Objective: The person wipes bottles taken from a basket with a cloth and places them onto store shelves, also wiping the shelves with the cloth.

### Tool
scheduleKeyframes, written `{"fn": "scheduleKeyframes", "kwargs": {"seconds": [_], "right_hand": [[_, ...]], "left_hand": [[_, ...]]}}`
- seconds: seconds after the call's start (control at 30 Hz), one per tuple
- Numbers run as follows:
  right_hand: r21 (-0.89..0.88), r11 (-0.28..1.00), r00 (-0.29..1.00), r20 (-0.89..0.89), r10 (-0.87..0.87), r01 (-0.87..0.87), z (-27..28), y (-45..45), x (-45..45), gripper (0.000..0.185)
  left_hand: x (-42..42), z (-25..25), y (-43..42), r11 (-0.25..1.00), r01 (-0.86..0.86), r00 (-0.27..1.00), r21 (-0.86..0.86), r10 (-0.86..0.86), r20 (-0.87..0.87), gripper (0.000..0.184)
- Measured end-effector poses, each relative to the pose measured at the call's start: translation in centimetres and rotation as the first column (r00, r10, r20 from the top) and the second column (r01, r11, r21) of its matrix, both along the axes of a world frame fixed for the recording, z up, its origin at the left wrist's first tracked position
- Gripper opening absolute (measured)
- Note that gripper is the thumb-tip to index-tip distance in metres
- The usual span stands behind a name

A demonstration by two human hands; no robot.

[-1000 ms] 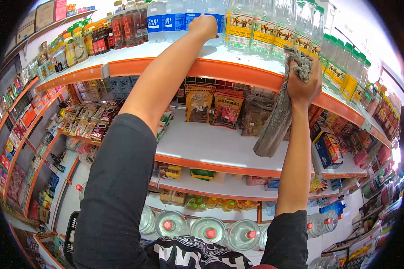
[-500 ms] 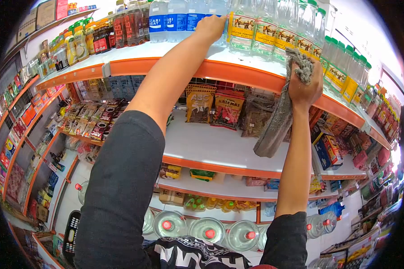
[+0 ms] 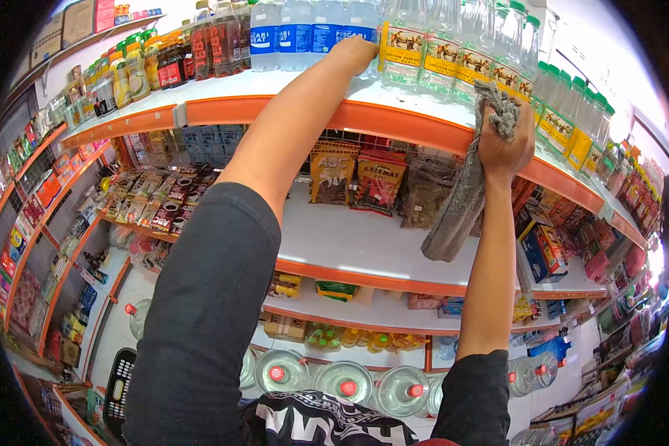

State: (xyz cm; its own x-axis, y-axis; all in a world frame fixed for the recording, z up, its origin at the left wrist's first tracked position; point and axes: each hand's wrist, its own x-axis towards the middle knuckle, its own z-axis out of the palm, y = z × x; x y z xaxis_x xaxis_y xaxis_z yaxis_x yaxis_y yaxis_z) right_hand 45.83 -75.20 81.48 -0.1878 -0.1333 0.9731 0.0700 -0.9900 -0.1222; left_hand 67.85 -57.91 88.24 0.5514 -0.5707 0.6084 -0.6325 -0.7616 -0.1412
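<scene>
Left hand (image 3: 355, 56) shifts right and lower, to the meeting point of the Pocari Sweat bottles (image 3: 327, 36) and the Larutan bottles (image 3: 403, 48).
More of the rightmost blue label shows than earlier, placing the work at this join on the top shelf (image 3: 401, 125); the left fingertips are hidden, so I cannot tell whether they pinch a bottle. At right, the right hand (image 3: 508, 141) stays put, fingers curled round a grey cloth (image 3: 455, 204) hanging past the shelf edge.

This is a grocery shop: white, orange-edged shelves (image 3: 401, 125) hold rows of clear, blue-labelled plastic bottles (image 3: 327, 36) and glossy yellow packets (image 3: 331, 173), above round, red-capped clear jugs (image 3: 344, 376).
</scene>
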Motion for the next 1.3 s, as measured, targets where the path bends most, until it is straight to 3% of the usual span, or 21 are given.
{"fn": "scheduleKeyframes", "kwargs": {"seconds": [0.17,0.3,0.4,0.47,0.53,0.57,0.63,0.67,0.73,0.8,0.87,0.93,1.0,1.03,1.07,1.13,1.17,1.2,1.23,1.27,1.3], "right_hand": [[-0.001,1.0,1.0,0.009,0.0,0.0,0.0,0.3,0.0,0.03],[-0.016,1.0,1.0,0.015,0.005,-0.005,0.1,0.1,-0.1,0.03],[-0.027,1.0,1.0,0.019,0.015,-0.014,0.1,0.3,0.0,0.029],[-0.041,0.999,0.999,0.039,0.004,-0.002,0.1,0.2,0.0,0.03],[-0.046,0.999,0.999,0.039,0.012,-0.01,-0.1,0.0,0.1,0.03],[-0.044,0.999,1.0,0.023,-0.003,0.004,-0.2,-0.2,0.1,0.03],[-0.041,0.999,1.0,-0.01,-0.026,0.026,-0.3,-0.8,0.4,0.032],[-0.043,0.999,1.0,-0.02,-0.006,0.005,-0.3,-1.3,0.7,0.032],[-0.112,0.978,0.982,0.084,-0.167,0.176,-0.7,-2.4,1.5,0.033],[-0.016,0.991,0.989,-0.051,-0.136,0.135,-0.5,-2.3,1.1,0.034],[-0.022,0.986,0.985,-0.027,-0.169,0.168,-0.4,-3.1,1.6,0.033],[-0.141,0.976,0.98,-0.088,-0.18,0.167,-0.1,-5.9,2.1,0.03],[-0.017,0.991,0.982,-0.141,0.126,-0.13,0.1,-7.2,2.3,0.036],[-0.175,0.975,0.979,-0.132,-0.158,0.134,-0.3,-8.3,1.7,0.031],[-0.304,0.867,0.904,-0.037,-0.426,0.396,-0.6,-9.4,1.0,0.029],[-0.315,0.944,0.991,-0.05,-0.126,0.104,-2.0,-4.2,1.6,0.029],[-0.058,0.943,0.932,-0.185,0.313,-0.328,-3.6,4.4,-0.6,0.029],[0.224,0.716,0.721,-0.074,0.689,-0.661,-5.2,13.0,-2.7,0.029],[0.366,0.526,0.563,-0.005,0.826,-0.768,-6.9,18.7,-3.3,0.029],[0.134,0.691,0.652,-0.245,0.718,-0.711,-8.8,19.1,-1.9,0.028],[0.216,0.631,0.558,-0.315,0.768,-0.746,-11.5,20.6,-1.1,0.027]], "left_hand": [[-0.7,0.2,0.4,0.985,-0.051,0.996,0.166,0.062,-0.059,0.044],[0.5,1.1,1.2,0.981,0.003,0.984,0.194,0.032,-0.177,0.036],[-4.8,3.5,4.8,0.982,0.016,0.989,0.188,0.012,-0.149,0.029],[-6.4,4.1,8.6,0.995,0.098,0.995,-0.035,-0.098,0.006,0.028],[-8.6,3.7,13.9,0.924,0.287,0.953,-0.252,-0.247,0.177,0.024],[-11.5,4.0,17.5,0.902,0.291,0.955,-0.318,-0.295,0.035,0.037],[-15.9,1.3,23.3,0.798,0.365,0.92,-0.479,-0.389,0.052,0.035],[-17.4,-1.2,25.7,0.704,0.451,0.89,-0.548,-0.405,0.211,0.02],[-20.8,-6.4,31.0,0.589,0.341,0.935,-0.733,-0.294,0.199,0.018],[-23.3,-13.1,36.7,0.491,0.212,0.975,-0.845,-0.161,0.151,0.021],[-25.2,-21.0,42.9,0.343,0.03,0.999,-0.939,-0.037,0.019,0.025],[-28.6,-30.1,48.7,0.209,-0.237,0.942,-0.949,0.29,-0.171,0.026],[-33.9,-38.0,52.3,0.009,-0.45,0.795,-0.893,0.459,-0.396,0.027],[-36.8,-42.8,54.6,-0.09,-0.534,0.731,-0.841,0.45,-0.512,0.027],[-39.9,-48.1,57.1,-0.198,-0.605,0.654,-0.771,0.429,-0.623,0.028],[-46.6,-60.2,61.7,-0.09,-0.856,0.312,-0.509,0.695,-0.648,0.033],[-50.1,-61.6,60.7,-0.189,-0.924,0.137,-0.333,0.648,-0.749,0.036],[-52.0,-62.9,59.5,-0.275,-0.949,-0.032,-0.154,0.571,-0.82,0.04],[-53.9,-64.6,59.0,-0.289,-0.957,-0.125,-0.027,0.493,-0.861,0.041],[-55.8,-66.8,58.5,-0.285,-0.954,-0.213,0.098,0.407,-0.888,0.042],[-57.7,-70.7,58.3,-0.307,-0.941,-0.247,0.141,0.342,-0.907,0.041]]}}
